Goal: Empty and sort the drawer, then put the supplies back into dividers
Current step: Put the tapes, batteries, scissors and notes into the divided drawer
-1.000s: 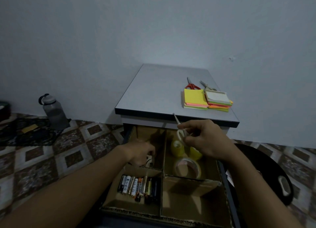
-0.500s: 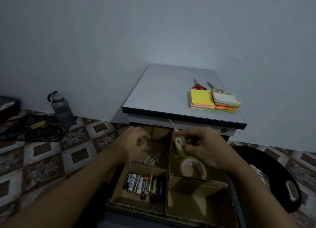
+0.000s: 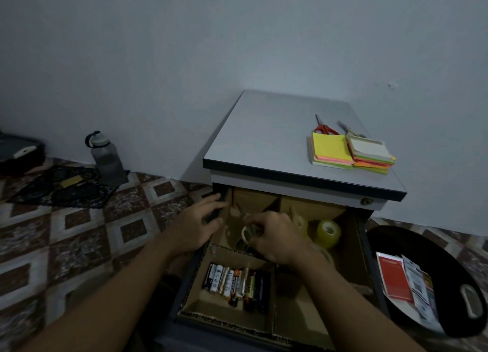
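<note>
The open drawer holds a cardboard divider with several compartments. Batteries lie in the front-left one. Yellowish tape rolls stand in the back-right one. My right hand pinches small white-handled scissors low over the back-left compartment; the blades are hidden. My left hand grips the drawer's left side wall. On the cabinet top sit two stacks of sticky notes, with red scissors and grey scissors behind them.
A black tray with paper leaflets lies on the floor right of the drawer. A grey water bottle and dark cloth are on the tiled floor at left. The wall stands right behind the cabinet.
My right hand carried the white scissors from over the tape compartment leftward and down into the back-left compartment. My left hand left that compartment and took hold of the drawer's left wall.
</note>
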The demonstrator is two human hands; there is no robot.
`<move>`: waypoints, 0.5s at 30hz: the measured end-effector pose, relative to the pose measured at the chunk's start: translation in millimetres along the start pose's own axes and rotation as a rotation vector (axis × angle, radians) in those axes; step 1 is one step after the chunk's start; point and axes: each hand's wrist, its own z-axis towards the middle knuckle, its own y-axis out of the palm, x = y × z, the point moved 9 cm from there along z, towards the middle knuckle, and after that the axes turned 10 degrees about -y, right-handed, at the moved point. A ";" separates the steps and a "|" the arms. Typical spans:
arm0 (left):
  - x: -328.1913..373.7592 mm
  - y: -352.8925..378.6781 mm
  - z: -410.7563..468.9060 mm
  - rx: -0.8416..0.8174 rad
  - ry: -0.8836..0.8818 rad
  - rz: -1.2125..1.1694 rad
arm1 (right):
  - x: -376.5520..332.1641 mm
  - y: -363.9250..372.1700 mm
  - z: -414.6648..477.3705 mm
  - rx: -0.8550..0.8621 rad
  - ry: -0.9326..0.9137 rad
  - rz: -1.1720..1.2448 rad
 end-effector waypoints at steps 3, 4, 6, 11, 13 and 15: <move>0.1 -0.7 -1.1 -0.004 0.000 -0.036 | 5.2 13.8 12.5 -0.023 0.021 -0.119; 0.1 -0.9 -0.6 0.001 -0.003 -0.045 | 6.2 17.4 15.9 -0.025 0.022 -0.141; -0.1 -1.8 0.7 0.018 -0.011 -0.057 | 8.0 22.4 22.2 -0.048 0.033 -0.182; 0.9 -2.6 0.7 0.027 -0.025 -0.063 | 9.4 25.2 27.3 -0.159 0.096 -0.366; 1.7 -2.2 0.0 0.023 -0.026 -0.058 | 11.3 25.8 27.2 -0.163 0.101 -0.376; 2.6 -1.8 -0.5 0.020 -0.026 -0.041 | 13.8 26.8 24.9 -0.147 0.092 -0.338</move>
